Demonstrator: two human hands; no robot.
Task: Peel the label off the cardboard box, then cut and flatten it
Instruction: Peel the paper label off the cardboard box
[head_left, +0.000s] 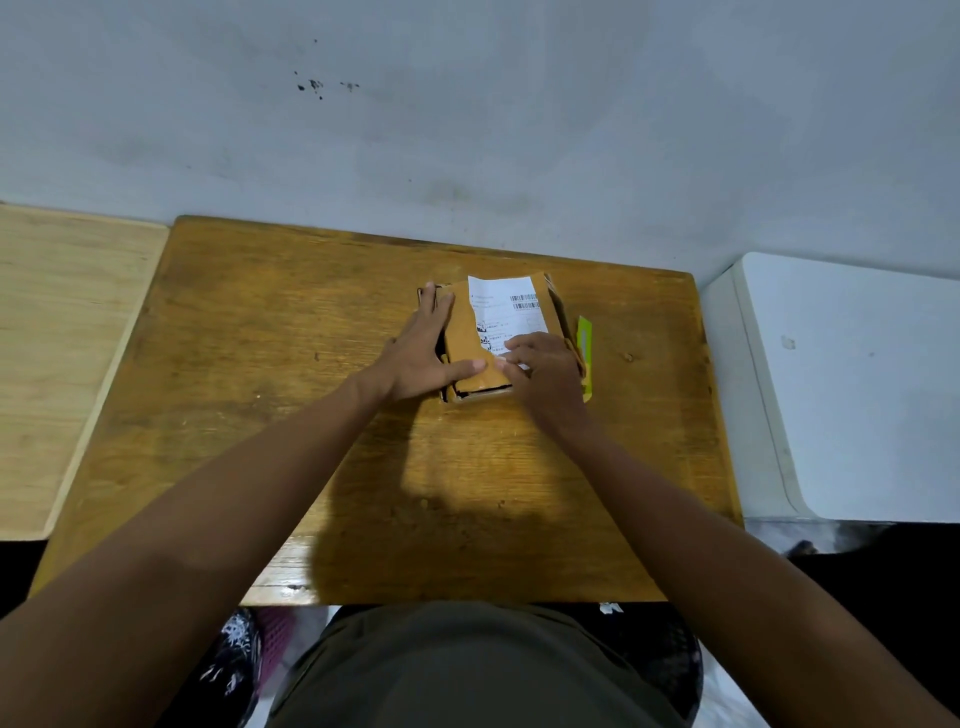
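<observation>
Dim overhead light, soft wide-angle edges.

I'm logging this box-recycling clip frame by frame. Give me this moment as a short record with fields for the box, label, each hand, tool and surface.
box: small brown cardboard box, lying on the table
label: white printed shipping label, partly peeled at its near-left part
left hand: flat, steadying the box's left side
right hand: fingers at the label's near edge
tool: yellow-green utility knife, right of the box, untouched
surface: brown wooden table
</observation>
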